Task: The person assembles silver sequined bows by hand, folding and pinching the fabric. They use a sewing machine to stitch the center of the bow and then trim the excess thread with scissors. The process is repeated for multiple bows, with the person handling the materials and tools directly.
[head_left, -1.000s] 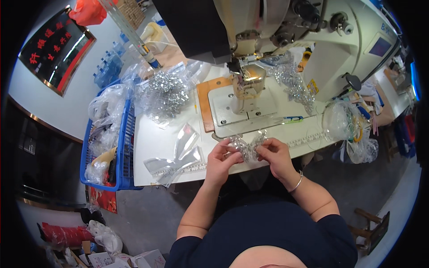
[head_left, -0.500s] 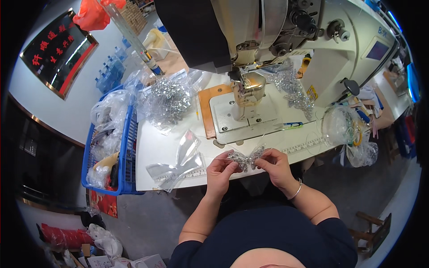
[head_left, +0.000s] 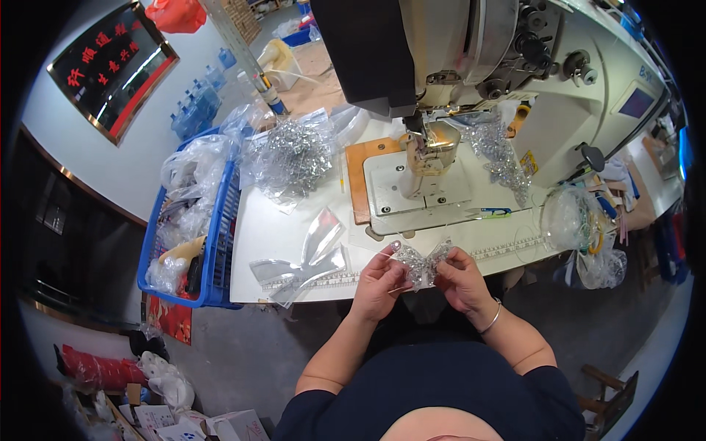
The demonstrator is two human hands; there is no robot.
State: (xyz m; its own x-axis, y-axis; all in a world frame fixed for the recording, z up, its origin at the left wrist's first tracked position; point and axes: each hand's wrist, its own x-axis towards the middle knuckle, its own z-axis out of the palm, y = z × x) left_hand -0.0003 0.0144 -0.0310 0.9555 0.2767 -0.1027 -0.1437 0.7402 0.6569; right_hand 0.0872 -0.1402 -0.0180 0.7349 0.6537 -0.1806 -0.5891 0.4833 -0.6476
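Note:
Between my two hands is a silvery, glittering butterfly-shaped ornament [head_left: 421, 266], held just off the front edge of the white sewing table [head_left: 250, 242]. My left hand [head_left: 379, 283] pinches its left wing between thumb and fingers. On the other wing, my right hand [head_left: 463, 283] has its thumb and fingertips closed. A clear plastic bow-shaped piece [head_left: 312, 257] lies flat to the left of my hands, over a ruler strip. Beyond them stands a sewing machine [head_left: 434, 158] with a raised post bed. Part of the ornament is hidden by my fingers.
A pile of silvery ornaments [head_left: 290, 158] lies on plastic at the left, another [head_left: 489, 151] behind the post. Thread snips [head_left: 491, 213] rest right of the machine plate. A blue basket [head_left: 213, 250] of plastic bags adjoins the table's left side; a clear bag [head_left: 573, 220] sits right.
The whole view has shifted a little. The butterfly ornament is tilted and its wings look more folded up between my hands; both hands still hold it.

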